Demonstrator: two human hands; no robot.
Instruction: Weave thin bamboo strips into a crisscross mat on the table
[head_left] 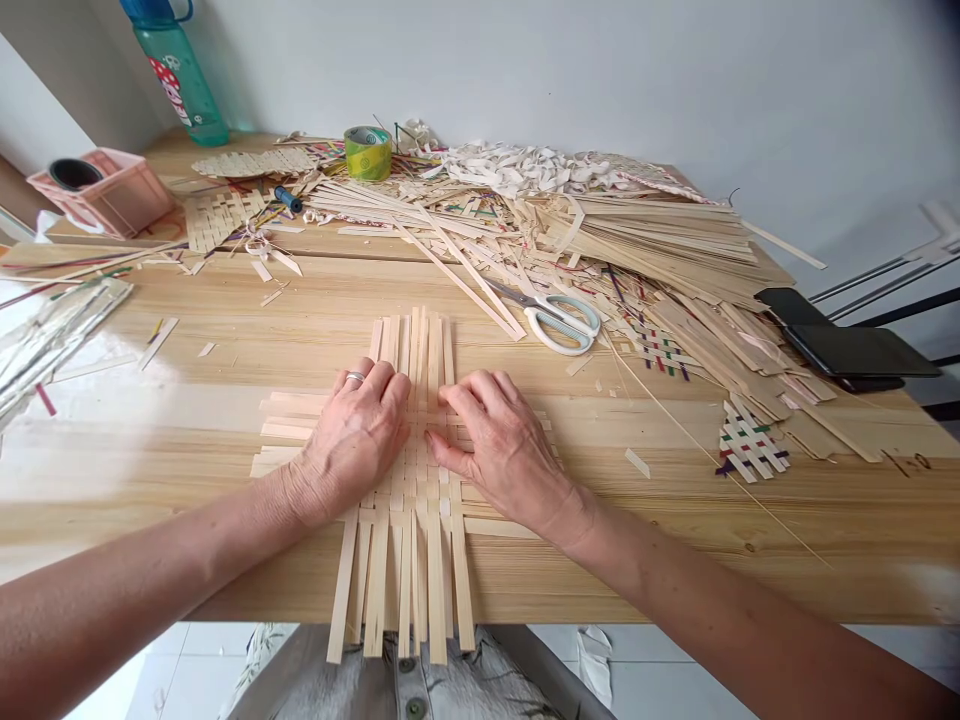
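Pale bamboo strips (411,570) cross in a flat weave, pressed by open hands (352,440) (504,450) gripping nothing.

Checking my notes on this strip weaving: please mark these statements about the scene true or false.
The left hand wears a ring: true.
The right hand rests on the woven strips: true.
The scissors lie on the weave: false, they lie beyond it on the wooden table.
The teal water bottle stands at the near edge: false, it stands at the far left.
A green and yellow tape roll sits at the far side: true.
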